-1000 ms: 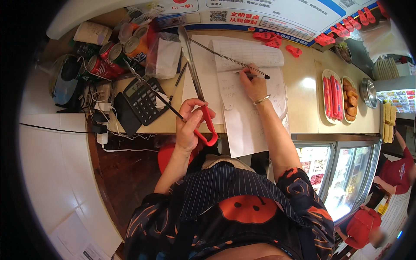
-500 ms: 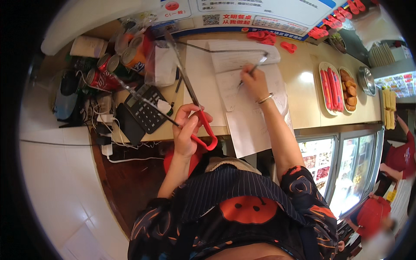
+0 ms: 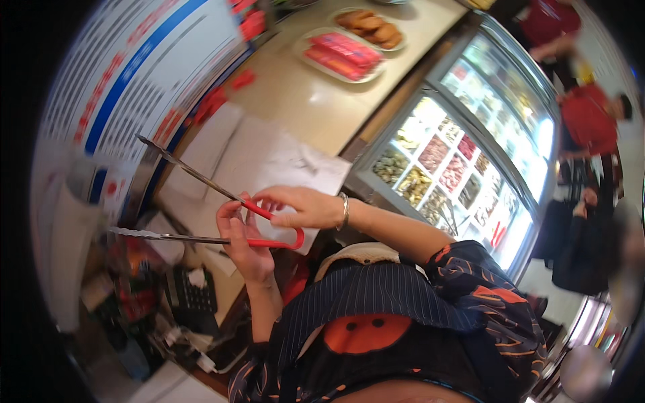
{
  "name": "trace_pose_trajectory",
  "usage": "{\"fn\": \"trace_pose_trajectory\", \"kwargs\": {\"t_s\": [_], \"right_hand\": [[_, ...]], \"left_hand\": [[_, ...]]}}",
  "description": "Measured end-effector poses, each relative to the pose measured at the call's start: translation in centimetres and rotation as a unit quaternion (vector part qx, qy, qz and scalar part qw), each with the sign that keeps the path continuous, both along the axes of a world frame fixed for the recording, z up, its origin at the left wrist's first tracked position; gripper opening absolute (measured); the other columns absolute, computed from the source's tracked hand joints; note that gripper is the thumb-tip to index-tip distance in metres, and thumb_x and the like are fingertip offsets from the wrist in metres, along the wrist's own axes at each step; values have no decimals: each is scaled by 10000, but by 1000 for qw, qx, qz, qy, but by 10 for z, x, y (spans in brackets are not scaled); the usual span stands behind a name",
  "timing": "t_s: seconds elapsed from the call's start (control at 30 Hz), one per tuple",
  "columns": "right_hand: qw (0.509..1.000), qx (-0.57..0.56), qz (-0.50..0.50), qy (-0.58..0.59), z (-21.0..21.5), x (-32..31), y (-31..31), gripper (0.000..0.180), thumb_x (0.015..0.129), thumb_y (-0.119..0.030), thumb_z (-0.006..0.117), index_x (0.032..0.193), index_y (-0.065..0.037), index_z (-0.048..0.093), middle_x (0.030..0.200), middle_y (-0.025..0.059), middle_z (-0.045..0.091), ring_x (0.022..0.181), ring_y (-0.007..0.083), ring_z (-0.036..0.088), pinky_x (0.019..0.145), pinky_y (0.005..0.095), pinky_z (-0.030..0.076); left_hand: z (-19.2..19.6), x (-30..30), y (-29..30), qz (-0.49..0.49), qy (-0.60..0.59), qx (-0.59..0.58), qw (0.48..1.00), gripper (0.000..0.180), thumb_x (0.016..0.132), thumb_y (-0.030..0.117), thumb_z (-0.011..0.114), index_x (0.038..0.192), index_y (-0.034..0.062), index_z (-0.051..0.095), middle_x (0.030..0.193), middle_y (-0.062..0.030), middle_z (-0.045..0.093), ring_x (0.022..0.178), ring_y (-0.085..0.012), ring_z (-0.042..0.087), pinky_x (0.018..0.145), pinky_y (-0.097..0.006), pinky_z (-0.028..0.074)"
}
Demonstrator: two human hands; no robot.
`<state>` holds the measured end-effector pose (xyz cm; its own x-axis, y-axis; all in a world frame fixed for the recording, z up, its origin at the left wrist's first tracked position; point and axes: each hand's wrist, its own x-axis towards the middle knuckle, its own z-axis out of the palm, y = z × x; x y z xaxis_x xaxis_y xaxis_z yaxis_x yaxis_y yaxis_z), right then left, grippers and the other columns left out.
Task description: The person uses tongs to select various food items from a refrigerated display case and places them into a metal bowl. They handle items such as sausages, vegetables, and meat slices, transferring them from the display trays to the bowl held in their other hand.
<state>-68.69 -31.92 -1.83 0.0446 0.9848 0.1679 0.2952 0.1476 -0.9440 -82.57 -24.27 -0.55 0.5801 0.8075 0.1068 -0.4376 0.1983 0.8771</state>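
Note:
Metal tongs with a red grip (image 3: 296,239) spread their two long arms toward the left, in front of my body. Around the lower red arm my left hand (image 3: 247,250) is closed, its fingers up between the two arms. My right hand (image 3: 304,205), with a bracelet at its wrist, has bent fingers and thumb at the upper red arm, close beside my left fingertips. Beyond and beneath the hands, white paper sheets (image 3: 302,163) lie on the counter; the picture is smeared and the writing is faint. No pen shows in my right hand.
A plate of red packets (image 3: 342,55) and a plate of browned pieces (image 3: 371,28) stand on the far counter. A lit glass-doored display fridge (image 3: 443,154) is at right. A calculator (image 3: 192,293), cans and cables lie at lower left. People in red (image 3: 590,121) are at far right.
My view has swung to the right. My right hand has left the paper, where it was writing with a pen, and come to the tongs, which my left hand still holds.

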Motion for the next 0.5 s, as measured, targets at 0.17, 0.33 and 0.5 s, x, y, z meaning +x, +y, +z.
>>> {"fn": "trace_pose_trajectory", "kwargs": {"t_s": [0.17,0.33,0.5], "right_hand": [[989,0,-132,68,19,35,-99,780,668,-201,676,1299,-20,255,1030,106,471,914,195,488,797,288,425],[925,-31,-376,38,34,65,-201,744,655,-189,681,1276,-37,299,1134,120,465,1017,200,488,838,307,415],[811,-65,-575,89,-33,90,-303,682,664,-130,651,1252,-8,327,1093,105,493,940,175,526,782,286,437]], "left_hand": [[1,83,-72,-177,33,7,984,426,870,413,448,1107,62,401,1133,-64,408,1036,-157,418,895,-322,356],[-2,157,-154,-381,163,-10,910,432,813,205,554,1190,88,377,1104,-42,430,1005,-124,443,804,-266,423],[-10,245,-185,-525,178,299,777,793,692,302,694,1306,43,265,1225,-204,351,1138,-295,373,953,-380,311]]}}
